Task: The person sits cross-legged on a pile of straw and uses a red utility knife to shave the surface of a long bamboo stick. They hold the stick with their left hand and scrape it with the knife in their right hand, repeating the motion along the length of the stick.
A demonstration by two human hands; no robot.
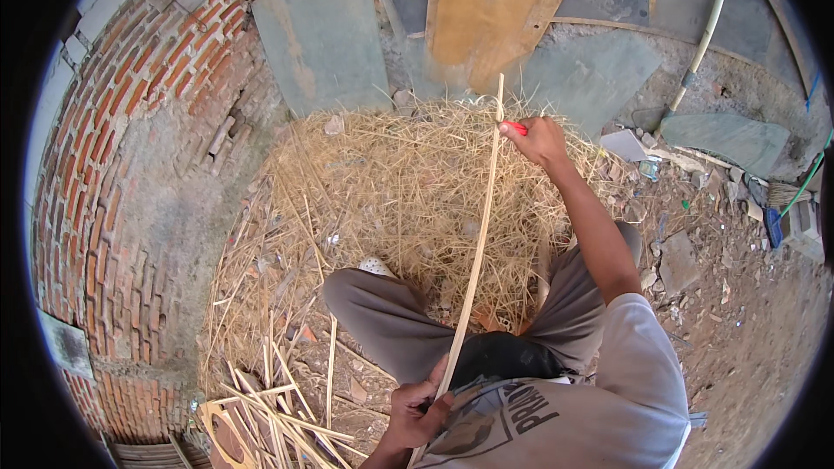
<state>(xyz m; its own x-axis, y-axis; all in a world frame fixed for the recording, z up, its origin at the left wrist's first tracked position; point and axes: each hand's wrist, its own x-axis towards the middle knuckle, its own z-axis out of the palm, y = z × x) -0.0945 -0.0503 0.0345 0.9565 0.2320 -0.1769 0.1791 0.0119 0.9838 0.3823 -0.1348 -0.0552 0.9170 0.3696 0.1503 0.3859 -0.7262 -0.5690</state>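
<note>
A long, pale bamboo strip [476, 269] runs from my lap up and away, leaning slightly right at its far end. Near my waist, my left hand [419, 412] is closed around its lower part, fingers and thumb pinching it. My right arm is stretched out, and my right hand [539, 141] grips a red-handled knife [516, 128] against the strip close to its far tip. The blade is too small to make out. A thin curl of shaving [499, 107] shows at that spot. Beyond my crossed legs spreads a heap of straw-coloured shavings [382, 191].
Several loose bamboo strips [291, 426] lie at lower left, by a brick wall [113, 234]. Grey slabs [326, 43] and an orange-brown board [495, 9] lean at the back. A pale pipe [708, 35] and rubble [682, 260] are on the right.
</note>
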